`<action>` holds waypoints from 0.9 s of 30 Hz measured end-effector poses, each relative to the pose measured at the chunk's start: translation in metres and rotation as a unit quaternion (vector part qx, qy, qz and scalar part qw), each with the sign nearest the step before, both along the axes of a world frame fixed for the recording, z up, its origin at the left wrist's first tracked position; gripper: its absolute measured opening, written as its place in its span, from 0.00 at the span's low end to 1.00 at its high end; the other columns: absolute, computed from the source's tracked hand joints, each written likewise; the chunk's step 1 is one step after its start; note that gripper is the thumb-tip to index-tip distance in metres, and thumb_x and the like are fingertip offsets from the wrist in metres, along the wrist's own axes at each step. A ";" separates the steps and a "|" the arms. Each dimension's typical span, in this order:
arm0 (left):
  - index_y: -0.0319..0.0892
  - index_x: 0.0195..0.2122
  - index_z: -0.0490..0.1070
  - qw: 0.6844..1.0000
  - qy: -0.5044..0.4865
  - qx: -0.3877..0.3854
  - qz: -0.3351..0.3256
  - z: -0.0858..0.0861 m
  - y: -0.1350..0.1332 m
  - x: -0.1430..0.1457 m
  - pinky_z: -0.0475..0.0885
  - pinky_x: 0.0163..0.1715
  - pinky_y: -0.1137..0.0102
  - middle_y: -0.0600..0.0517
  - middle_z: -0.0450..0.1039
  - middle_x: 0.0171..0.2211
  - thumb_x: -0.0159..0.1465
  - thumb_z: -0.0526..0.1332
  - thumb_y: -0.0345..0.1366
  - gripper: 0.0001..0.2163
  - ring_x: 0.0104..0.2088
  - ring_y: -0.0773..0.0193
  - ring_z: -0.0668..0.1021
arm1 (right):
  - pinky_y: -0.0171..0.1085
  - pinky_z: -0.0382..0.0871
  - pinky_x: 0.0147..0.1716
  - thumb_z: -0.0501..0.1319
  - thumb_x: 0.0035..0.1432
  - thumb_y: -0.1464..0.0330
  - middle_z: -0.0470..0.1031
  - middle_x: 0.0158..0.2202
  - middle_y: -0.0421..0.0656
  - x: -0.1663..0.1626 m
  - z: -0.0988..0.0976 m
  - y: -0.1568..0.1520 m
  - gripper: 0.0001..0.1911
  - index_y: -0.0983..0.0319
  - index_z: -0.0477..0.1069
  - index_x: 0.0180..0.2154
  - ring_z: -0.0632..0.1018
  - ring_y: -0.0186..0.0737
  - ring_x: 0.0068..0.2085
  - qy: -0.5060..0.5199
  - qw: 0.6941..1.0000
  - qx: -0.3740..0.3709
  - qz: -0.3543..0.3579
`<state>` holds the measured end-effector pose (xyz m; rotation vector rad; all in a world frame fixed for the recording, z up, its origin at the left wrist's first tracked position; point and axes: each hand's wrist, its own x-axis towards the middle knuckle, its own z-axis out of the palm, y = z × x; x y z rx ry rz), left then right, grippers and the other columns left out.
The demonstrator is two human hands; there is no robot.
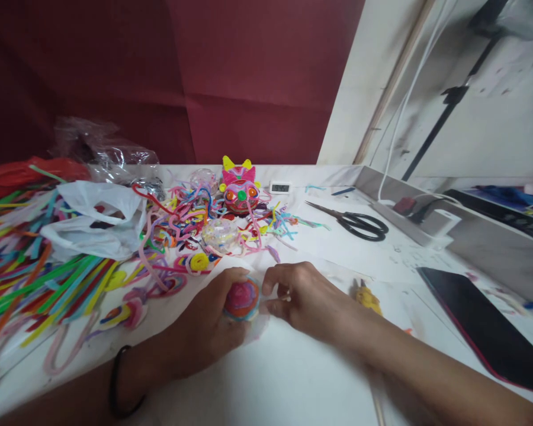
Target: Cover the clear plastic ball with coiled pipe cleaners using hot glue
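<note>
My left hand (208,331) is closed around a small ball wrapped in coloured spirals of pipe cleaner (242,300), pink, orange and purple, held just above the white table (293,378). My right hand (299,299) pinches at the ball's right side with thumb and fingertips; what it pinches is too small to name. A black band sits on my left wrist. A finished pink and red figure with yellow ears (240,189) stands further back.
Loose pipe cleaners (31,278) cover the left side, with coiled discs (124,313) and a white plastic bag (98,222). Black scissors (355,222) lie back right, a dark tablet (484,322) at right, a small yellow piece (368,297) beside my right hand, a small digital display (280,187).
</note>
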<state>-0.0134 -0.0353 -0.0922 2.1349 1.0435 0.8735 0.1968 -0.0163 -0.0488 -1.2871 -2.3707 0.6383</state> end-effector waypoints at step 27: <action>0.46 0.55 0.59 0.994 0.007 -0.057 -0.089 0.007 0.012 -0.017 0.69 0.49 0.62 0.48 0.66 0.54 0.58 0.64 0.36 0.25 0.50 0.54 0.72 | 0.32 0.62 0.29 0.67 0.48 0.75 0.75 0.29 0.40 -0.012 -0.002 -0.011 0.06 0.61 0.75 0.30 0.75 0.36 0.30 0.022 0.998 -0.007 -0.056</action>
